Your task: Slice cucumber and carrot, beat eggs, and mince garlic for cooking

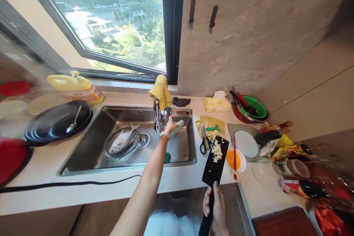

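My left hand (170, 126) reaches into the right side of the steel sink (182, 155), its fingers round the edge of a pale green dish (177, 128) beside the faucet (157, 116). My right hand (215, 206) grips the handle of a black cleaver (211, 171), held flat over the counter's front edge. Chopped white pieces (217, 151) lie on its blade. A whole silver fish (121, 141) rests in a clear glass bowl on the sink's left side, next to the drain (143, 140). A yellow cloth (161, 90) hangs over the faucet.
Right of the sink are scissors (204, 140), a green peeler (213, 128), an egg bowl (240, 162) with red chopsticks (235, 156), a white plate (245, 143) and seasoning jars. A black pan (59, 121) and yellow jug (74, 86) stand left. An open window is behind.
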`<state>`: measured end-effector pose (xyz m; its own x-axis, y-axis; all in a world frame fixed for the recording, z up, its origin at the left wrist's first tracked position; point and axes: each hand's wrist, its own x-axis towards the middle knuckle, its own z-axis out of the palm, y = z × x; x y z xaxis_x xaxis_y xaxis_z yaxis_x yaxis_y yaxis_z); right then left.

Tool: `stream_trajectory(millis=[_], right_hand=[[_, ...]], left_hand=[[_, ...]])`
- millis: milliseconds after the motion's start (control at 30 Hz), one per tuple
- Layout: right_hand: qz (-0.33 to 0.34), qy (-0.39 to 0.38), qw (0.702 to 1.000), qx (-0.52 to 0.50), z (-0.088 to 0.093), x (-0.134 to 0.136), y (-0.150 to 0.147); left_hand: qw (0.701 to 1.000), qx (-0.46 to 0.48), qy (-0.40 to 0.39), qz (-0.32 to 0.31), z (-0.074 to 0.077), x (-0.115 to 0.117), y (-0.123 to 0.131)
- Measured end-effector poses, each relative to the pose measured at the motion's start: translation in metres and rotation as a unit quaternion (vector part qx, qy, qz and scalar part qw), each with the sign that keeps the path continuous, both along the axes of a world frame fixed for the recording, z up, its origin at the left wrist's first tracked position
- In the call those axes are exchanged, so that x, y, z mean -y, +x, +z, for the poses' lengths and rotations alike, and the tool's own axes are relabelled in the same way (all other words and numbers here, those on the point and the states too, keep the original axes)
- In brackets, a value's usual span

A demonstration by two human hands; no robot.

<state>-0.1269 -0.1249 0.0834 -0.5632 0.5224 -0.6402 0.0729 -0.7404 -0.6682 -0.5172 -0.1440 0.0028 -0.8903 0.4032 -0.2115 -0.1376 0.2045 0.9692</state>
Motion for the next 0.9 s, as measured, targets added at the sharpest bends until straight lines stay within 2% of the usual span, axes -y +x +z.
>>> stream_trajectory(millis=[67, 233, 367, 433, 500, 567, 633, 767, 900], right_hand=[[-0.005, -0.004, 1.000, -0.003, 0.000, 0.007, -0.006], [0.004, 0.001, 1.000, -0.003, 0.001, 0.014, -0.017], [0.019, 0.002, 1.000, -0.007, 0.004, 0.016, -0.023], [0.034, 0.005, 0.999, -0.007, 0.006, 0.017, -0.025], [0.049, 0.007, 0.999, -0.007, 0.007, 0.018, -0.025], [0.060, 0.005, 0.998, -0.006, 0.008, 0.019, -0.025], [0.068, 0.001, 0.998, -0.006, 0.008, 0.021, -0.025], [0.082, -0.002, 0.997, -0.009, 0.006, 0.023, -0.024], [0.081, -0.001, 0.997, -0.010, 0.003, 0.025, -0.021]], left_hand=[[1.000, 0.009, 0.019, -0.009, -0.005, 0.008, 0.016], [0.987, 0.057, 0.152, 0.012, -0.013, 0.046, 0.062], [0.970, 0.110, 0.209, 0.061, -0.018, 0.085, 0.080], [0.968, 0.108, 0.213, 0.081, -0.020, 0.099, 0.083], [0.988, 0.032, 0.133, 0.073, -0.022, 0.107, 0.083], [0.996, -0.071, 0.012, 0.043, -0.022, 0.110, 0.081], [0.987, -0.138, -0.076, 0.017, -0.022, 0.111, 0.079], [0.963, -0.207, -0.171, -0.015, -0.019, 0.116, 0.080], [0.930, -0.262, -0.251, -0.056, -0.020, 0.134, 0.093]])
